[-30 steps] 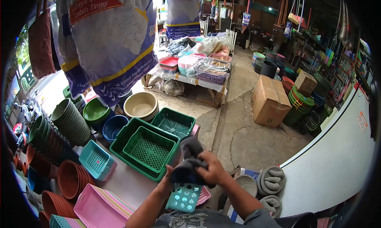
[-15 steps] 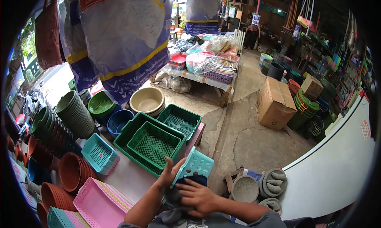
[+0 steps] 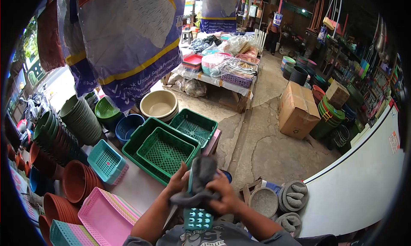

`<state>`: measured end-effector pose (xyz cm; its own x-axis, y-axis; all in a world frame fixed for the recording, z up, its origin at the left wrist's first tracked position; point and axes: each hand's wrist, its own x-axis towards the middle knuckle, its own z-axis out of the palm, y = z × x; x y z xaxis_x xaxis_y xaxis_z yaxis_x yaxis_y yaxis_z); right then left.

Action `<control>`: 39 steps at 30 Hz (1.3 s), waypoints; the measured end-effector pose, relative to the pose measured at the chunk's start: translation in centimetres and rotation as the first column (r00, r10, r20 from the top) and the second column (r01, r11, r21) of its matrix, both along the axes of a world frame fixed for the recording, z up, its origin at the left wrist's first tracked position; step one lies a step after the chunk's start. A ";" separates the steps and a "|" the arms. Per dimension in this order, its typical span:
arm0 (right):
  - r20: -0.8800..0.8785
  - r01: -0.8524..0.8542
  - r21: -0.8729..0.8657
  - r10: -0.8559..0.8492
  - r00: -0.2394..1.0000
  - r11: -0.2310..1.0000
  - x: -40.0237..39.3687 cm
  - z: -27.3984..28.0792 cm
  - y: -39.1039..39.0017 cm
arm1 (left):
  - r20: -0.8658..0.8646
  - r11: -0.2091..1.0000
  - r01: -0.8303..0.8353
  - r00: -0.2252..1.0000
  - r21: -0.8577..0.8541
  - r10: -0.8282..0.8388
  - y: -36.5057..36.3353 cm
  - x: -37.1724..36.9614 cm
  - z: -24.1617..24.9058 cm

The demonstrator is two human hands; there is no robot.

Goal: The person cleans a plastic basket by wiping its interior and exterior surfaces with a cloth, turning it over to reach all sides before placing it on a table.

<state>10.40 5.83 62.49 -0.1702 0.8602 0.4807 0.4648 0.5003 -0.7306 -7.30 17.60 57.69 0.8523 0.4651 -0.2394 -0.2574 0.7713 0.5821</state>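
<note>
Close to my chest is a turquoise perforated plastic basket (image 3: pixel 198 220), mostly covered by a dark grey cloth (image 3: pixel 203 177). My left hand (image 3: pixel 177 182) is closed on the basket's left side. My right hand (image 3: pixel 223 192) grips the cloth against the basket, its fingers partly hidden by the fabric. Just beyond the right hand a small dark blue edge shows; I cannot make out what it belongs to. In front of my hands, a smaller green mesh basket (image 3: pixel 166 151) sits inside a larger green crate (image 3: pixel 132 144), beside another green basket (image 3: pixel 195 125).
To the left stand a turquoise basket stack (image 3: pixel 106 162), pink trays (image 3: pixel 100 214) and brown pots (image 3: pixel 77 182). Plastic packages (image 3: pixel 128 40) hang overhead. A cardboard box (image 3: pixel 298 110) is on the concrete floor. Stone mortars (image 3: pixel 263 202) lie at right, near a white panel (image 3: pixel 355 177).
The turquoise basket has been turned and lowered toward my chest. The grey cloth is now raised and spread over it, with my right hand bunching it from the right.
</note>
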 end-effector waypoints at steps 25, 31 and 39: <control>0.058 -0.209 0.047 0.206 0.977 0.977 -3.5 -4.6 -3.5 | -0.385 0.990 0.098 0.914 -0.103 -0.130 -4.4 -2.7 -1.6; -0.124 0.162 -0.394 -0.227 0.966 0.905 2.3 -4.6 0.8 | -0.421 0.922 0.242 0.902 0.301 -0.100 -6.8 -4.8 -0.8; -0.029 -0.243 -0.008 0.242 0.970 0.970 -2.7 -4.5 -2.1 | -0.111 0.984 -0.135 0.986 -0.119 0.122 -6.4 -3.9 -0.7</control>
<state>7.70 3.72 57.96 -0.3611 0.8002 0.4788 0.3104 0.5874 -0.7474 -11.17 11.21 56.97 0.7553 0.5298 -0.3858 -0.3028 0.8042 0.5115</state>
